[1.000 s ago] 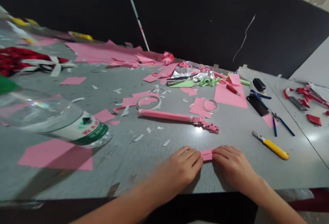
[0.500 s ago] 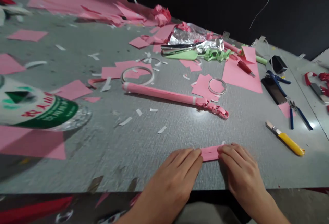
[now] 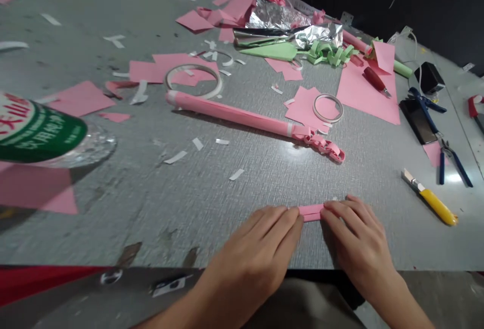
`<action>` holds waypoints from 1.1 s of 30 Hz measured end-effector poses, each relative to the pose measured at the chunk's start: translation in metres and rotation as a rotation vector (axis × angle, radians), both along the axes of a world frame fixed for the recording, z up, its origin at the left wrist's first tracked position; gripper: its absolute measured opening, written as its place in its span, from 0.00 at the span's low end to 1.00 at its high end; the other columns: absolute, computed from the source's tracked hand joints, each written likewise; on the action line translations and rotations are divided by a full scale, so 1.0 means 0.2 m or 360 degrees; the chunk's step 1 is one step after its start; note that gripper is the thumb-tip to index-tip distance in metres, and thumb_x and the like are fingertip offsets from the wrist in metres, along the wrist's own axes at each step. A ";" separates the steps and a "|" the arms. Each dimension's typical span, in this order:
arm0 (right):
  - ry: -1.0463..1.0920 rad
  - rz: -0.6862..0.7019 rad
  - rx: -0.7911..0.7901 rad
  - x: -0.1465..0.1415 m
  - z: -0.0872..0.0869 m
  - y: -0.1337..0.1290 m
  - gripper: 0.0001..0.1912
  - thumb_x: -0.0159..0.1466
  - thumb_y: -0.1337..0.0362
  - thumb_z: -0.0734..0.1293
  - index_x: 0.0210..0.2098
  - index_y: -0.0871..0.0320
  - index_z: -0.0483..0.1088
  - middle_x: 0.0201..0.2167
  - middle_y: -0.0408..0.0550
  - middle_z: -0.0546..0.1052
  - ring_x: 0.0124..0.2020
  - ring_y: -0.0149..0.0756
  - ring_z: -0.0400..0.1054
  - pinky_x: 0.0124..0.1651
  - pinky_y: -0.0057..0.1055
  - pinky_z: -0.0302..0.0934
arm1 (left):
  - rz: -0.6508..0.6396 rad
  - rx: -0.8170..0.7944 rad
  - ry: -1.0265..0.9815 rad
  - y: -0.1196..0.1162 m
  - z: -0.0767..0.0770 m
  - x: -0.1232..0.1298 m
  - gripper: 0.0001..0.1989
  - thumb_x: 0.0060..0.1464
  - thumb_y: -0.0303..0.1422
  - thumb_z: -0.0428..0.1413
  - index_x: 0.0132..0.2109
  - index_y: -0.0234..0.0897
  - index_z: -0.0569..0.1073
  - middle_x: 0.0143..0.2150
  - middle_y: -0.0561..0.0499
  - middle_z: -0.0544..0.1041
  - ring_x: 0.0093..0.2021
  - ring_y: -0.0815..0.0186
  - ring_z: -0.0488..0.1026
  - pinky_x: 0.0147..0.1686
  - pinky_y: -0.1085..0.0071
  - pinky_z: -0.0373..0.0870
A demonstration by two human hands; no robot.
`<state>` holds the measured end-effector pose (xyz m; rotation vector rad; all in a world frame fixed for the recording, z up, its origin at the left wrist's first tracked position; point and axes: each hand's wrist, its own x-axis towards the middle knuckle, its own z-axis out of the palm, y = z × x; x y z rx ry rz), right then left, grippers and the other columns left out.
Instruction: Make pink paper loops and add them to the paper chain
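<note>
A narrow folded strip of pink paper point(image 3: 311, 213) lies near the table's front edge, with a lengthwise fold line along it. My left hand point(image 3: 260, 241) has its fingers pressed together on the strip's left end. On the right end, my right hand point(image 3: 355, 236) presses with bent fingers. Both thumbs are hidden. Beyond the hands rests a rolled pink paper tube point(image 3: 230, 112), with a pink paper chain point(image 3: 321, 145) joined to its right end.
A plastic water bottle point(image 3: 45, 132) is at the left. Two tape rolls point(image 3: 217, 89) point(image 3: 340, 115) lie behind the tube. To the right are a yellow-handled knife point(image 3: 436, 207), pliers point(image 3: 456, 162) and a phone point(image 3: 419, 125). Crumpled foil point(image 3: 278, 14) and green paper point(image 3: 272, 51) lie farther back.
The pink strip looks narrower now, its edges folded in toward a middle line. Both hands stay at its ends, slightly closer together. The head view has shifted, tilting down a little.
</note>
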<state>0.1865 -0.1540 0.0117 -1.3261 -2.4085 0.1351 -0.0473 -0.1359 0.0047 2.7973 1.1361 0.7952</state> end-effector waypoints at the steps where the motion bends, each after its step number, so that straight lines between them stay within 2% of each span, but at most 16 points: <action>1: -0.0015 0.0015 0.0007 0.00 0.00 0.00 0.20 0.75 0.77 0.59 0.59 0.57 0.74 0.53 0.52 0.84 0.52 0.44 0.77 0.64 0.52 0.69 | -0.0004 0.0037 0.0021 0.00 0.00 0.00 0.20 0.69 0.19 0.42 0.50 0.28 0.80 0.45 0.40 0.83 0.44 0.55 0.78 0.46 0.57 0.79; 5: -0.0054 0.0050 -0.0008 0.00 0.02 0.00 0.20 0.74 0.76 0.61 0.61 0.58 0.73 0.54 0.55 0.83 0.53 0.46 0.77 0.63 0.52 0.70 | -0.0015 0.0097 0.0070 -0.02 -0.02 0.00 0.20 0.69 0.19 0.43 0.51 0.27 0.80 0.47 0.39 0.83 0.46 0.55 0.79 0.48 0.57 0.79; 10: -0.0138 0.0016 -0.0038 -0.01 0.04 -0.03 0.17 0.77 0.68 0.66 0.63 0.56 0.72 0.57 0.54 0.83 0.56 0.49 0.78 0.65 0.53 0.68 | 0.0010 0.0114 0.0103 -0.05 -0.03 0.00 0.15 0.72 0.25 0.49 0.53 0.25 0.80 0.49 0.37 0.84 0.47 0.53 0.81 0.48 0.56 0.80; 17: -0.0259 -0.0016 -0.0080 0.01 0.03 -0.09 0.24 0.78 0.68 0.62 0.72 0.56 0.65 0.66 0.55 0.77 0.66 0.49 0.72 0.66 0.52 0.65 | 0.0032 0.0135 0.0125 -0.09 -0.05 -0.01 0.16 0.73 0.24 0.49 0.57 0.23 0.79 0.56 0.35 0.82 0.57 0.51 0.79 0.53 0.57 0.78; 20: -0.0300 0.0006 -0.0087 0.02 0.03 -0.09 0.25 0.79 0.68 0.60 0.73 0.59 0.63 0.70 0.55 0.73 0.69 0.48 0.69 0.68 0.51 0.62 | 0.0032 0.0154 0.0115 -0.09 -0.06 -0.02 0.16 0.73 0.24 0.49 0.56 0.24 0.80 0.56 0.36 0.83 0.58 0.51 0.79 0.54 0.58 0.79; 24: -0.0307 -0.0016 -0.0109 0.03 0.02 -0.10 0.26 0.79 0.66 0.60 0.75 0.57 0.60 0.71 0.53 0.71 0.71 0.48 0.67 0.69 0.50 0.61 | -0.0016 0.0147 0.0083 -0.08 -0.08 -0.03 0.17 0.73 0.26 0.49 0.60 0.24 0.78 0.59 0.35 0.82 0.59 0.50 0.79 0.54 0.57 0.79; 29: -0.0375 0.0007 -0.0155 0.04 0.01 -0.11 0.30 0.80 0.64 0.59 0.78 0.59 0.54 0.73 0.56 0.68 0.75 0.50 0.60 0.74 0.56 0.57 | 0.0031 0.0120 0.0064 -0.10 -0.09 -0.02 0.18 0.74 0.31 0.53 0.62 0.23 0.77 0.60 0.35 0.81 0.62 0.49 0.78 0.58 0.56 0.77; 33: -0.0401 0.0047 -0.0216 0.05 0.01 -0.11 0.31 0.80 0.63 0.58 0.79 0.60 0.50 0.74 0.57 0.66 0.76 0.50 0.59 0.75 0.57 0.57 | 0.0049 0.0186 0.0112 -0.11 -0.10 -0.02 0.18 0.74 0.31 0.51 0.61 0.22 0.78 0.60 0.34 0.82 0.61 0.49 0.78 0.56 0.57 0.78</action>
